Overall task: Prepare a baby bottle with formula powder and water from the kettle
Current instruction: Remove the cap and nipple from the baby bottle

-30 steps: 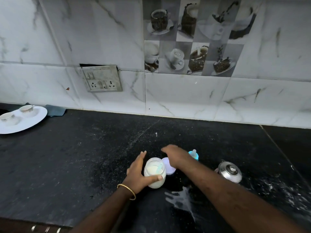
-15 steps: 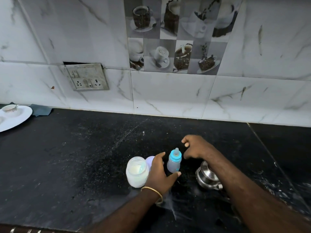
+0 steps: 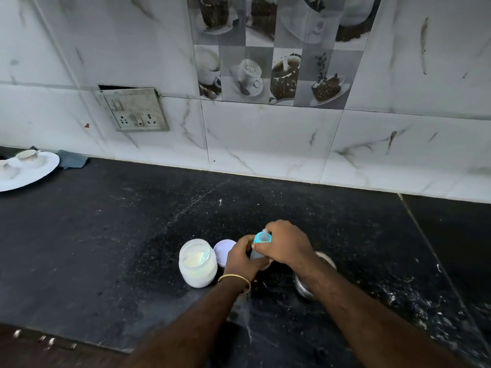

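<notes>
A small baby bottle [image 3: 257, 253] with a blue collar and a clear teat stands on the black counter [image 3: 119, 235]. My left hand [image 3: 243, 257] wraps its body from the left. My right hand [image 3: 288, 243] closes over the blue collar from the right. To the left stands an open jar of white formula powder [image 3: 198, 262], with its pale lid [image 3: 224, 251] lying behind it. A steel kettle [image 3: 316, 277] sits under my right forearm, mostly hidden.
A white plate with small cups [image 3: 25, 168] and a dark cloth [image 3: 71, 159] lie at the far left by the wall. A switch socket [image 3: 134, 110] is on the tiled wall. White powder marks the counter near the front edge.
My left hand left the powder jar and took the bottle's body. My right hand came back from the kettle side onto the bottle's blue top. The camera view shifted.
</notes>
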Demonstrator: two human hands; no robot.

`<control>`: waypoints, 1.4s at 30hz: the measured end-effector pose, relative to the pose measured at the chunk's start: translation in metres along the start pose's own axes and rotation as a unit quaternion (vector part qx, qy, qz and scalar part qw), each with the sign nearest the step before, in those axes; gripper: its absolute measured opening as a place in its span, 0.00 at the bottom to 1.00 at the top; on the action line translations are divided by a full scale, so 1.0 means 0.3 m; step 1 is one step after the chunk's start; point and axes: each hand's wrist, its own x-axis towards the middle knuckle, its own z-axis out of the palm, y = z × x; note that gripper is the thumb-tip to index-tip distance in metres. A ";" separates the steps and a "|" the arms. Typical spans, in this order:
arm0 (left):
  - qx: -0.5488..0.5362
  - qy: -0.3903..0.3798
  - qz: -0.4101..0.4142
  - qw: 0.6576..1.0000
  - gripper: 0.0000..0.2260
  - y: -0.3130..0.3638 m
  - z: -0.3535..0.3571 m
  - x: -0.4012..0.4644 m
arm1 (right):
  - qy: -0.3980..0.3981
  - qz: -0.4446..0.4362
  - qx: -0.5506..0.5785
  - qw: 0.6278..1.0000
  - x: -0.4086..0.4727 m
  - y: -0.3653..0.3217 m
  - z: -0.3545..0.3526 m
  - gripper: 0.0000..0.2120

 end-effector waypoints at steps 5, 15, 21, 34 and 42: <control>-0.023 0.001 0.018 1.000 0.23 0.017 0.005 -0.016 | 0.012 -0.016 0.030 0.999 -0.007 0.018 -0.069 0.19; -0.036 -0.040 0.073 0.996 0.18 0.022 -0.034 0.019 | 0.004 -0.021 0.047 0.999 0.018 -0.040 -0.120 0.23; -0.065 -0.097 0.103 0.988 0.21 0.010 -0.065 0.050 | -0.018 -0.021 0.036 0.999 0.020 -0.070 -0.148 0.20; -0.057 -0.153 0.113 0.980 0.20 0.013 -0.063 0.056 | -0.112 0.040 -0.108 0.987 -0.013 -0.135 -0.245 0.15; -0.054 -0.124 0.098 0.986 0.22 0.026 -0.022 0.059 | -0.121 0.034 -0.125 0.984 -0.037 -0.104 -0.276 0.23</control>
